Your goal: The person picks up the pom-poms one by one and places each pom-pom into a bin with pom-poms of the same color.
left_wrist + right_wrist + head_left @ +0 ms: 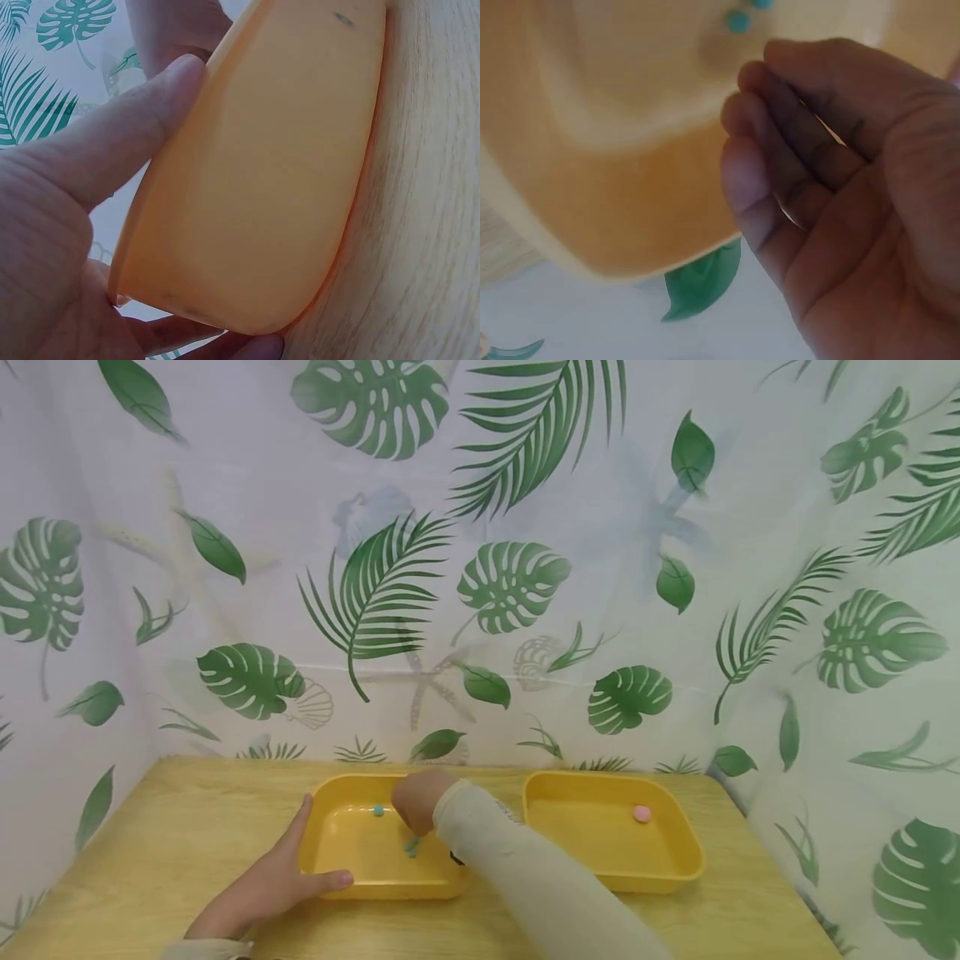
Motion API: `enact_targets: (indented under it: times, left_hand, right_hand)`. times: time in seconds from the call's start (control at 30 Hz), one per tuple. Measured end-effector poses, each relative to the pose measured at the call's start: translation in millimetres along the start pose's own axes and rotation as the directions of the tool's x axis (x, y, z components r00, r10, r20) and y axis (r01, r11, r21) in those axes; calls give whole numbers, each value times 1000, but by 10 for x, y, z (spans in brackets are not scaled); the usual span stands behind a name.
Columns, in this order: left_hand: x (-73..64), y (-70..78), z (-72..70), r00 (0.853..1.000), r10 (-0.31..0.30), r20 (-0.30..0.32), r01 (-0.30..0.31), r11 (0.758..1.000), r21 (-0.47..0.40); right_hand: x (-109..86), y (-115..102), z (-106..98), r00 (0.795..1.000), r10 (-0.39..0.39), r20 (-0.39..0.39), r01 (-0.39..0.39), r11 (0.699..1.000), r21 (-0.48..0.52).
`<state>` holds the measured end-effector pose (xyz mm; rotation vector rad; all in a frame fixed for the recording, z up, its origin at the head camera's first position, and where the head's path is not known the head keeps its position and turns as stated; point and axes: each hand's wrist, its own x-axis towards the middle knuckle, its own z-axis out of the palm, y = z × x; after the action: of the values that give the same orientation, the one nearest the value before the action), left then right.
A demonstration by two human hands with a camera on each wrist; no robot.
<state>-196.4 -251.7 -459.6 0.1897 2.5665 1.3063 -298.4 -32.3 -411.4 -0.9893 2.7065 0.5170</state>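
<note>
My left hand (273,878) grips the left yellow tray (367,864) at its near left corner. In the left wrist view the thumb (161,94) presses along the rim while the other fingers reach round the tray's end. My right hand (422,800) reaches down inside this tray with bent fingers. Below its fingertips lie several small blue pieces (412,847), and one blue ball (378,811) sits apart farther back. In the right wrist view a round blue ball (737,21) shows just beyond the fingertips; nothing shows against the palm.
A second yellow tray (600,852) stands to the right, with one pink ball (642,814) in it. Both trays rest on a wood-grain table (217,810). Behind the table hangs a white leaf-print sheet (480,710). The right sleeve (540,877) crosses between the trays.
</note>
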Motion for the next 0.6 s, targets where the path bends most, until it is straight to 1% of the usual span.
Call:
enact_targets:
  times: [0.1, 0.2, 0.4, 0.53, 0.6]
  left_hand:
    - [-5, -3, 12, 1000, -7, -3, 7, 1000, -4]
    - [-4, 0, 25, 1000, -10, -7, 10, 1000, -7]
    - [1, 12, 19, 1000, -11, -11, 11, 1000, -16]
    - [12, -21, 6, 1000, -12, -6, 12, 1000, -21]
    - [18, -41, 0, 1000, -12, -3, 12, 1000, -23]
  right_hand:
    - [17, -74, 62, 999, 5, 50, -2, 998, -55]
    - [21, -108, 117, 998, 9, 54, -5, 996, -84]
    - [45, -112, 150, 999, 20, 48, -19, 1000, -19]
    - [80, -83, 175, 998, 25, 50, -26, 999, 31]
    - [84, -52, 182, 998, 21, 59, -25, 997, 78]
